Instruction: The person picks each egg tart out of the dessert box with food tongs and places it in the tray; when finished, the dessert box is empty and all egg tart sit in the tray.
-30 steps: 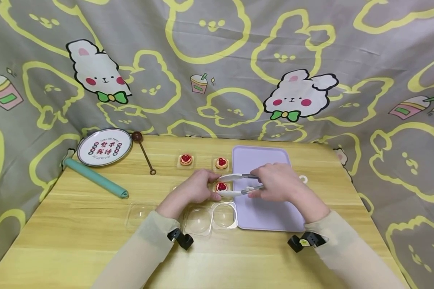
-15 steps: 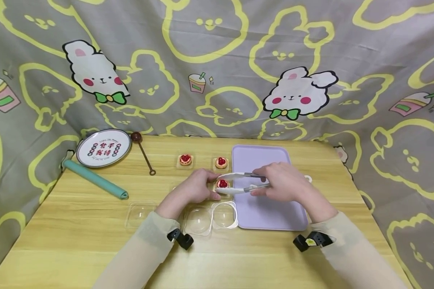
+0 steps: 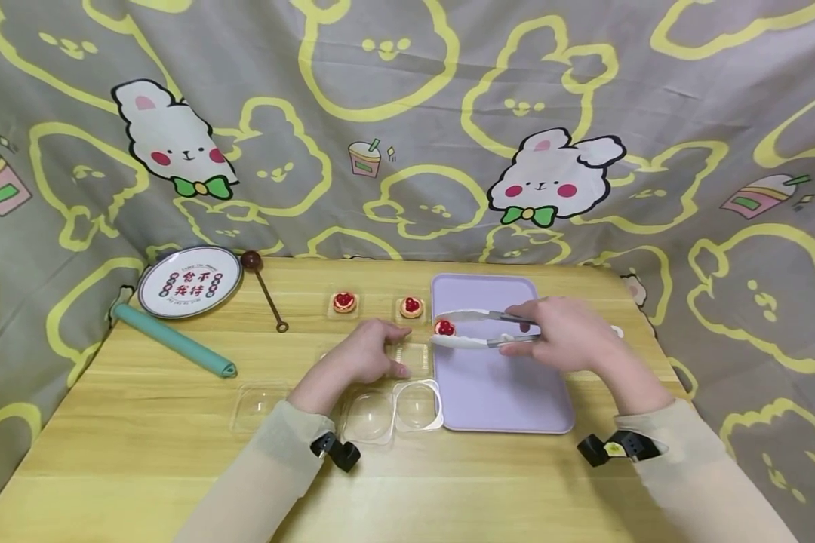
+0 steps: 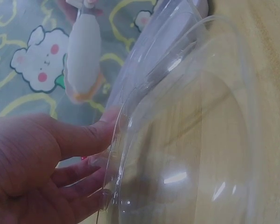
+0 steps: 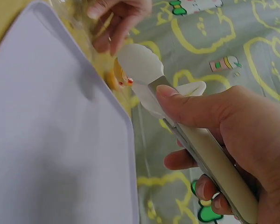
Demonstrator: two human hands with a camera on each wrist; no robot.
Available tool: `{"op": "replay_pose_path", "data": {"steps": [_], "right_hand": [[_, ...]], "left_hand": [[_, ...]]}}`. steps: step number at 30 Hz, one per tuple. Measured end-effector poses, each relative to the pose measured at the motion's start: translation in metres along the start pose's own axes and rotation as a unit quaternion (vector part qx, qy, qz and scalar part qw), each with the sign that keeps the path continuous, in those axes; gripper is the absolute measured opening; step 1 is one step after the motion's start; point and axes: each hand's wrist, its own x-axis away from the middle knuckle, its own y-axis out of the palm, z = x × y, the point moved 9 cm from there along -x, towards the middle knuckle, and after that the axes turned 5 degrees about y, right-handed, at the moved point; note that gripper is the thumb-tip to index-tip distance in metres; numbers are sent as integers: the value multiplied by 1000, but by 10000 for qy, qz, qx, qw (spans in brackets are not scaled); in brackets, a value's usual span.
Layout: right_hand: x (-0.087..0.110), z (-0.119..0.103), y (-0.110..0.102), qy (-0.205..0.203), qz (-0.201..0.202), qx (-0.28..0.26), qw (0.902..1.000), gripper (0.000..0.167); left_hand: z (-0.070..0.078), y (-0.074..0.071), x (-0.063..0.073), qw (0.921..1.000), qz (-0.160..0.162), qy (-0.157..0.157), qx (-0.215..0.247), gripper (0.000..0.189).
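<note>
At the tray (image 3: pixel 505 396), tongs (image 3: pixel 463 342) sit in the right hand's (image 3: pixel 570 333) grip; the left hand (image 3: pixel 365 356) holds a box (image 3: pixel 413 361) just left. A tart (image 3: pixel 444 328), clamped above the tray's left edge, appears mid-transfer, likely needing steady lowering next.

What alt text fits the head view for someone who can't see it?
The right hand holds tongs gripping a red-topped tart near the left edge of a purple tray; the left hand holds a clear container. Two more tarts and a white plate sit farther back.
</note>
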Motion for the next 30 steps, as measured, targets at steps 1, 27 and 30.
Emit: {"op": "replay_pose_path", "data": {"steps": [1,27,30], "right_hand": [[0,5,-2,69,-3,24,10000,54],[-29,75,9,739,5,398,9965,58],[-33,77,14,818,6,421,9958,63]], "left_hand": [[-1,0,0,10000,3,3,14,77],[2,0,-1,9999,-15,126,20,77],[2,0,-1,9999,-15,147,34,76]]}}
